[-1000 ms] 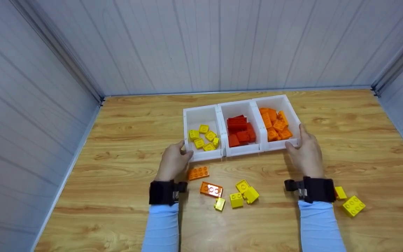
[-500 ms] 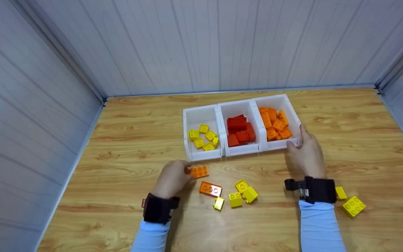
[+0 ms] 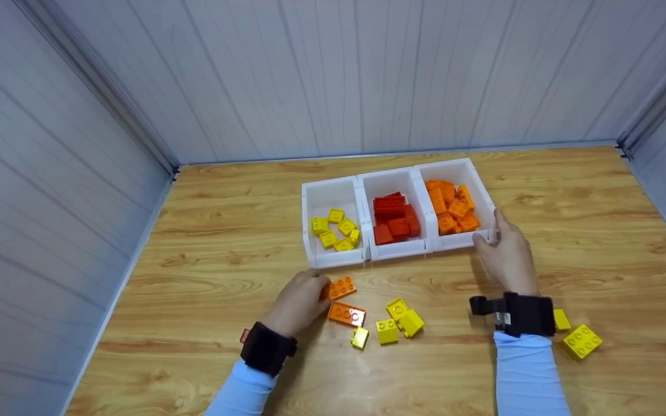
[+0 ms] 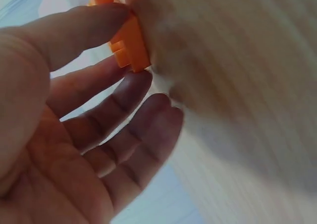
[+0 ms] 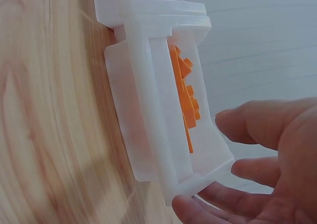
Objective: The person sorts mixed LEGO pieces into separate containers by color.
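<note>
My left hand [image 3: 298, 304] pinches an orange toy brick [image 3: 342, 288] between thumb and fingertips, low over the wooden table. In the left wrist view, the thumb lies across this orange brick [image 4: 133, 45]. A second orange brick [image 3: 346, 314] lies just in front of it. My right hand [image 3: 508, 257] holds the front right corner of a white bin [image 3: 437, 243], thumb at the front and fingers along the outer side. The right wrist view shows the fingers around that bin's corner [image 5: 213, 177]. Orange bricks [image 3: 453, 207] lie inside it.
Two more joined white bins hold red bricks [image 3: 391, 216] and yellow bricks [image 3: 337, 229]. Loose yellow bricks [image 3: 387, 331] lie in front of the bins. A larger yellow brick [image 3: 583, 341] lies beside the right wrist. Pale panels [image 3: 333, 75] enclose the table.
My left hand has let go of the left bin, moved down to the orange brick and shifted it slightly right. The right hand stays at its bin corner.
</note>
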`<state>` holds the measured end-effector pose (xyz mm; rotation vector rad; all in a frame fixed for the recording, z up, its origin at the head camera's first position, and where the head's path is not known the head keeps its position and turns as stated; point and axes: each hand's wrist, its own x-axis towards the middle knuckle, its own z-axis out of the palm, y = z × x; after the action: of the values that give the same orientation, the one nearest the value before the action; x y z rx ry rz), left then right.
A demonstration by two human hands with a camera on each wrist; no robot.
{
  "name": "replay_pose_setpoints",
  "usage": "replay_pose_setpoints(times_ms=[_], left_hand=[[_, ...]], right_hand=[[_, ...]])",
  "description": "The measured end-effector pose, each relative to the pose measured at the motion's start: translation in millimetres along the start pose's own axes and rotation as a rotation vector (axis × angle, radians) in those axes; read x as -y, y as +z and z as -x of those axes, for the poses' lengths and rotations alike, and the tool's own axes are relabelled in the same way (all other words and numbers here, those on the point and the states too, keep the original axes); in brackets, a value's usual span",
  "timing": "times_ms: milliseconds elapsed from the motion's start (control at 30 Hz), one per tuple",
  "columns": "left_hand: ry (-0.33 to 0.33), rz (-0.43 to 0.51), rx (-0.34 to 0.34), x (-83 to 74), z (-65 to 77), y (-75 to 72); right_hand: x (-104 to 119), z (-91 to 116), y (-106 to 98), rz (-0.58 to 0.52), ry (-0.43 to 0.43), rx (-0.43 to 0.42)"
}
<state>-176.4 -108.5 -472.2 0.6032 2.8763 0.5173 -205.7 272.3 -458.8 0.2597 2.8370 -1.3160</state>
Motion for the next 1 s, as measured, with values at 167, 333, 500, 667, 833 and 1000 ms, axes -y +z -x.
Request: replay_pose_setpoints(times_ms=[167, 333, 500, 667, 833, 1000], left_hand=[[0.023, 0.004, 0.050, -5.9, -3.3, -10.2], [0.092, 0.031, -0.016, -22.6, -11.9, -37.1], [0.204, -0.018, -0.064, -62.7, -53.7, -67.7], [0.199, -0.090, -0.043, -116.2, -112.2, -81.4], [0.136, -0.128, -0.029, -147.2, -157.4, -73.9], [0.095, -0.168, -0.060, -149.0, -180.1, -56.1]], right_hand=[[-1.4, 1.3, -1.2, -0.002, -0.006, 0.002], [-0.6, 0.8, -1.3, -0.012, 0.006, 0.024], [0.2, 0.1, -2.2, -0.003, 0.002, 0.031], [2.4, 4.4, 0.0, -0.003, -0.013, 0.012], [10.8, 4.3, 9.3, -0.021, -0.014, 0.032], [17.9, 5.4, 20.8, -0.024, -0.040, 0.038]])
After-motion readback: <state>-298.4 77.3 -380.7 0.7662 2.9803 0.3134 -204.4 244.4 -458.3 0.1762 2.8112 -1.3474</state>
